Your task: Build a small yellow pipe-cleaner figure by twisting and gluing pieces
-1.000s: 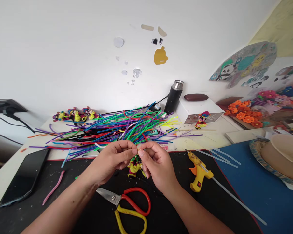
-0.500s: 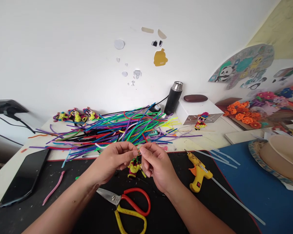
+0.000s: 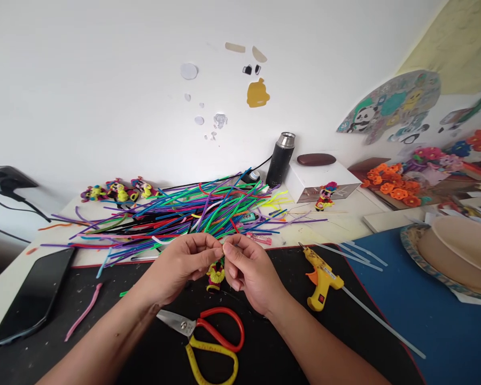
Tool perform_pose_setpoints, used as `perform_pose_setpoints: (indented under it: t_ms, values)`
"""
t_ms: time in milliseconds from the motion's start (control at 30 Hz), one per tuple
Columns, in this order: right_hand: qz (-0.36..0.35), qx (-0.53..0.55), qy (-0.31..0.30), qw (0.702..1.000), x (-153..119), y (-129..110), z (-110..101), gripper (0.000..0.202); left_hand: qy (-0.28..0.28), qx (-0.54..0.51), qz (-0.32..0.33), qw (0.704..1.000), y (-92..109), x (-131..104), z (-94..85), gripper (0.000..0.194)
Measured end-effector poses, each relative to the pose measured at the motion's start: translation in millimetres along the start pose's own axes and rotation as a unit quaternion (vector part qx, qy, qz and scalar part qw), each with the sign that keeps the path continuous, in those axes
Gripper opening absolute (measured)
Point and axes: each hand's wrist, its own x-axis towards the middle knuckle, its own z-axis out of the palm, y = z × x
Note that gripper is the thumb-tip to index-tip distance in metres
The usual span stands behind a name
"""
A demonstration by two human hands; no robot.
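Note:
My left hand (image 3: 184, 264) and my right hand (image 3: 250, 270) meet fingertip to fingertip over the black mat (image 3: 152, 353). Each is pinched closed, and whatever lies between the fingertips is too small to make out. Just beneath them is a small yellow and magenta figure (image 3: 215, 275), partly hidden by the fingers. Scissors with one red and one yellow handle (image 3: 220, 334) lie below the hands, blades toward the left. Behind the hands spreads a pile of coloured pipe cleaners (image 3: 184, 208).
A yellow glue gun (image 3: 323, 280) lies right of my hands, a dark phone (image 3: 34, 297) and pink pipe cleaner (image 3: 83, 313) left. Behind are a black bottle (image 3: 280, 160), white box (image 3: 324, 179), another figure (image 3: 326, 197) and several figures at back left. A round basket (image 3: 417, 256) is far right.
The whole view has shifted slightly, so things appear a little further left. Both hands keep their pinch together, with only small finger movement.

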Motion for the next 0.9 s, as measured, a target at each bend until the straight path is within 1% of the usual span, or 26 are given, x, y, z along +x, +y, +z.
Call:
perform_pose_setpoints:
  t_ms: [100,233,367,500,667,733,767,833,900]
  values:
    - [-0.012,-0.035,0.008,0.999,2.3,-1.1,-1.6,0.04,0.016,0.031,0.007,0.999,0.2,0.4,-0.1,0.04]
    - [-0.052,-0.108,0.019,0.993,2.2,-5.2,-3.0,0.039,0.04,0.101,0.023,0.994,1.5,-0.2,0.1,0.041]
    - [-0.06,-0.153,0.03,0.986,-1.4,-7.8,-2.8,0.034,0.065,0.175,0.032,0.982,3.6,-1.6,0.3,0.037]
    - [-0.047,-0.199,0.043,0.978,-5.3,-10.2,-4.0,0.029,0.061,0.23,0.038,0.971,2.3,-2.0,2.1,0.034]
    - [-0.03,-0.292,0.045,0.955,-13.7,-18.9,-14.0,0.02,0.034,0.237,0.041,0.97,-2.9,-2.0,7.1,0.04]
    - [-0.015,-0.343,0.051,0.938,-19.0,-24.5,-22.2,0.016,0.033,0.235,0.04,0.971,-2.7,-2.0,7.7,0.044]
    - [-0.009,-0.378,0.053,0.924,-21.9,-27.7,-27.0,0.015,0.038,0.232,0.039,0.971,-1.8,-1.9,7.4,0.046]
    - [0.008,-0.467,0.056,0.882,-27.3,-34.2,-36.6,0.013,0.058,0.219,0.044,0.973,0.6,-1.4,5.7,0.047]
    - [0.024,-0.557,0.049,0.829,-31.5,-39.8,-44.8,0.013,0.071,0.212,0.057,0.973,2.8,-1.0,3.5,0.047]
